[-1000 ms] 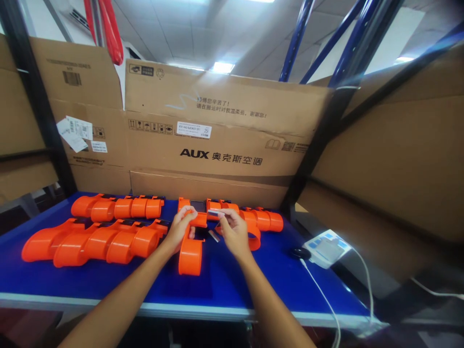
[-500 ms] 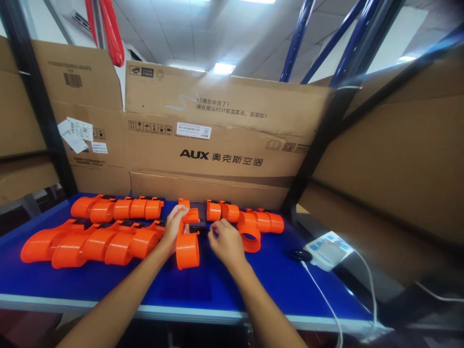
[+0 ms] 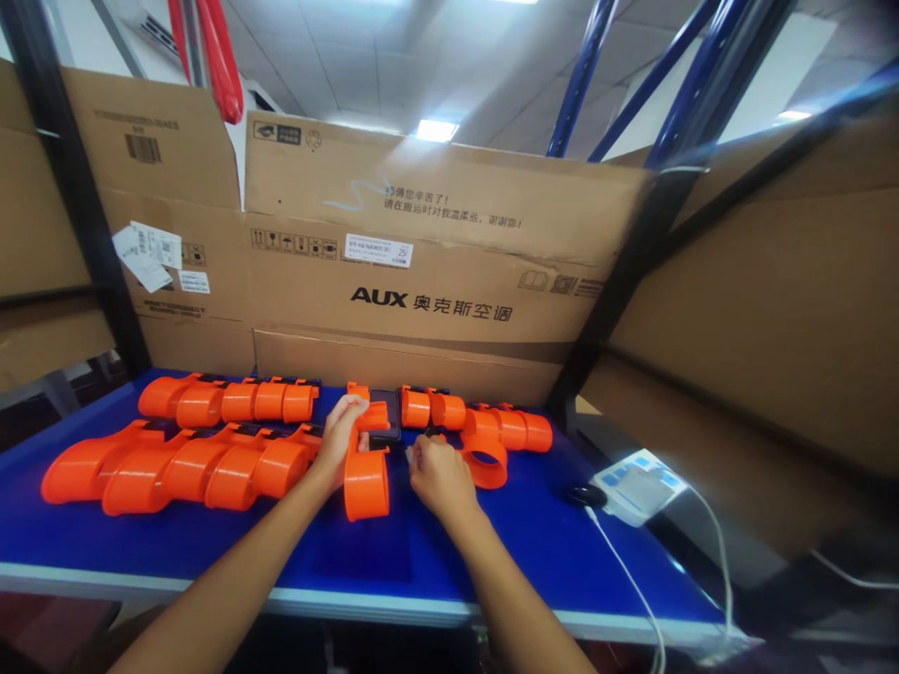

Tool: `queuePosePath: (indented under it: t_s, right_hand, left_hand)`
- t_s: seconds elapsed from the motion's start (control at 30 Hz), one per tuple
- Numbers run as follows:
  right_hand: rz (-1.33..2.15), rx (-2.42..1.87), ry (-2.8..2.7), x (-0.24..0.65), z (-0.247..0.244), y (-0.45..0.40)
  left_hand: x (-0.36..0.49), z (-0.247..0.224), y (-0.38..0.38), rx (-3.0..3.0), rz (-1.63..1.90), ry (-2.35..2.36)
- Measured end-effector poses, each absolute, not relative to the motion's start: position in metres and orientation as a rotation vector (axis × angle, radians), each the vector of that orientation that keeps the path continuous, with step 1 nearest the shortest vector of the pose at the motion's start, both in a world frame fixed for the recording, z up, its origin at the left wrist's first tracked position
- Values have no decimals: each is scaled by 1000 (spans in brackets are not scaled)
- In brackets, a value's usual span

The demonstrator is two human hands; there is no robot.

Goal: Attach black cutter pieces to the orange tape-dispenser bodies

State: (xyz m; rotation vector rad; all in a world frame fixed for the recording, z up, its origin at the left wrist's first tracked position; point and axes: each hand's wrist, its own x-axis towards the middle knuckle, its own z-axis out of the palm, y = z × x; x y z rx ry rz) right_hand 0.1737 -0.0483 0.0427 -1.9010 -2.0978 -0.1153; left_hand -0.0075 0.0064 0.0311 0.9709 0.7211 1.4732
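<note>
My left hand (image 3: 342,440) is closed around an orange plastic holder (image 3: 366,485), whose wide ring hangs toward the front of the table. To the right of it, my right hand (image 3: 441,477) has its fingers pinched together, apart from the holder. A small pale bit shows at those fingertips, too small to name. Just beyond the right hand lies an orange ring-shaped piece (image 3: 486,463) with something dark beside it. A dark phone-like device (image 3: 386,414) stands behind the held holder, partly covered by it.
Two rows of similar orange holders (image 3: 231,477) lie at left on the blue table (image 3: 231,554), with more orange holders (image 3: 509,429) at back right. A white device with a screen (image 3: 639,485), a black mouse-like object (image 3: 585,496) and white cables are at right. Cardboard (image 3: 435,356) walls the back.
My right hand has moved slightly right and turned, with its fingers drawn together near the table. The left hand still grips the orange holder in about the same place.
</note>
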Motion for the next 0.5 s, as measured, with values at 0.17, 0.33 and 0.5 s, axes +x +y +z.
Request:
queuePosePath:
  t_s: [0.17, 0.33, 0.5]
  right_hand:
    - [-39, -1788, -2032, 174, 41, -45]
    - [231, -1299, -1913, 174, 47, -53]
    - [366, -770, -2138, 176, 62, -71]
  left_hand:
    - [-7, 33, 6, 961, 1489, 747]
    - [-6, 33, 4, 916, 1583, 742]
    - [-4, 32, 5, 822, 1693, 754]
